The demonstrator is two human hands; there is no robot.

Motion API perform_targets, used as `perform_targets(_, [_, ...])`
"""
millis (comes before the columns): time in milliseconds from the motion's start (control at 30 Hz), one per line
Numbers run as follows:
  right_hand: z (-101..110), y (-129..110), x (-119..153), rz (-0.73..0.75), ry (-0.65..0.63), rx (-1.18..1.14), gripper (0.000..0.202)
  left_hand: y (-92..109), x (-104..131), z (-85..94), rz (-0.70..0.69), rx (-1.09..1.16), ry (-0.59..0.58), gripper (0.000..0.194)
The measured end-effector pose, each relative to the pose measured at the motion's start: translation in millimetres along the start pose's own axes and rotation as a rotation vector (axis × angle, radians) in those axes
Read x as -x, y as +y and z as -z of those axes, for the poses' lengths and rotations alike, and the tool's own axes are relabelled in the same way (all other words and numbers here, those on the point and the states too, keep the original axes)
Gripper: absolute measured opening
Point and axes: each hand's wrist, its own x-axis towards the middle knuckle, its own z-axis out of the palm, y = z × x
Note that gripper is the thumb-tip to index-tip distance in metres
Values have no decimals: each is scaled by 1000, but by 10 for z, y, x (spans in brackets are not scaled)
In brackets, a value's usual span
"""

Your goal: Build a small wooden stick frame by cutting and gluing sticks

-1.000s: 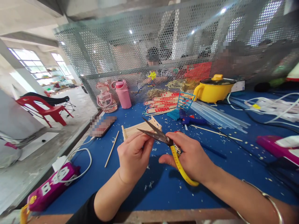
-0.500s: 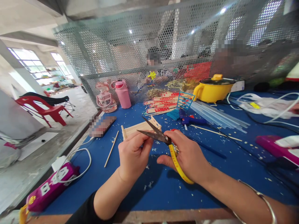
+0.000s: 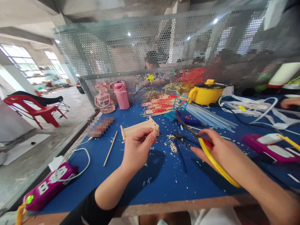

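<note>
My left hand (image 3: 138, 147) is closed in a pinch just in front of a small frame of pale wooden sticks (image 3: 133, 127). A tiny pale tip shows at its fingertips, too small to name. Out to the right, my right hand (image 3: 222, 156) grips scissors with a yellow handle (image 3: 208, 157) and dark blades (image 3: 188, 127) that point to the back left. Below the blades lie blue-handled pliers (image 3: 180, 154), beside a scatter of wood chips (image 3: 172, 146). One loose stick (image 3: 110, 148) rests left of my left hand.
Behind are red-and-pale sticks (image 3: 157, 104), a blue stick rack (image 3: 181, 102), clear glue sticks (image 3: 208, 115) and a yellow pot (image 3: 207, 93). Purple power strips (image 3: 50, 187) and cables lie on both sides. Pink bottles (image 3: 122, 97) stand before a mesh screen (image 3: 112, 56). Another person's hand (image 3: 292, 102) shows far right.
My right hand has carried the scissors rightward, away from my left hand, uncovering the pliers and wood chips. My left hand stays pinched near the stick frame.
</note>
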Motion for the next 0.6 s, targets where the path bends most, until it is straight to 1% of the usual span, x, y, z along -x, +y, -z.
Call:
perform_targets(67, [149,287,210,-178,-155,164,41,-5,6,-1,3,-3,-18,19])
perform_targets(133, [273,498,410,-326,-287,256,26,-28,7,-5,15,-27,-46,21])
perform_targets(200, [341,612,542,-373,-356,300,15,-73,1,-16,43,-69,-85,23])
perform_targets(267, [352,646,564,-347,-369,338,7,-135,-7,-35,94,-91,-154,24])
perform_targets(300, [346,640,531,-325,-366,360,6,-169,-11,-47,125,-92,-193,25])
perform_targets(333, [340,621,473,-299,-361,378,9,-204,-13,-59,158,-89,-233,26])
perform_targets(433, [358,486,201,-211,-352,411,19,-295,-8,-95,257,-68,-325,29])
perform_targets(500, [391,316,-3,-129,-342,412,25,-332,-1,-118,323,-33,-355,31])
perform_targets(567, [398,75,-188,-23,-326,381,33,-347,1,-137,383,27,-361,35])
perform_targets(600, [377,-66,-268,43,-325,314,36,-348,-4,-142,408,63,-355,38])
